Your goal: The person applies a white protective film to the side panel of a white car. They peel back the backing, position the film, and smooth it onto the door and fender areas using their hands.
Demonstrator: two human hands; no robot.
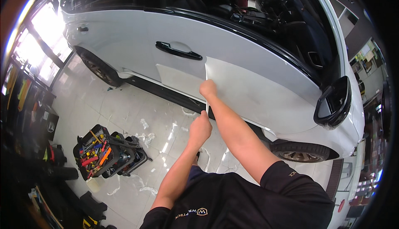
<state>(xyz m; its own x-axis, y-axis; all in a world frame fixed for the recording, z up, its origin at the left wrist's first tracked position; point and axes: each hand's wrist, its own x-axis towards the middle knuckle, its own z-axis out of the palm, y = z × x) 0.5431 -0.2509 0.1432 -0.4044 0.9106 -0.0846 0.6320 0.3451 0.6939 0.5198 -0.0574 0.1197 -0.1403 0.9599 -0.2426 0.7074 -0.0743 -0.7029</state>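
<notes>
A white car door (124, 34) with a black handle (178, 51) stands in front of me. A whitish sheet of film (253, 90) covers its lower right part, its left edge standing up near the handle. My right hand (208, 89) is closed on that edge, against the door. Lower down and closer to me, my left hand (201, 128) is closed on the same edge, a narrow strip of which shows between the hands. Left of them, a paler patch (176, 78) with an uneven outline shows on the door. I cannot tell whether it is film.
A black tool cart (110, 156) full of pens, cutters and hand tools stands on the tiled floor at left. White film scraps (145, 138) lie beside it. The black wing mirror (332, 102) juts out at right, above the front wheel (301, 151). Dark shelving lines the left.
</notes>
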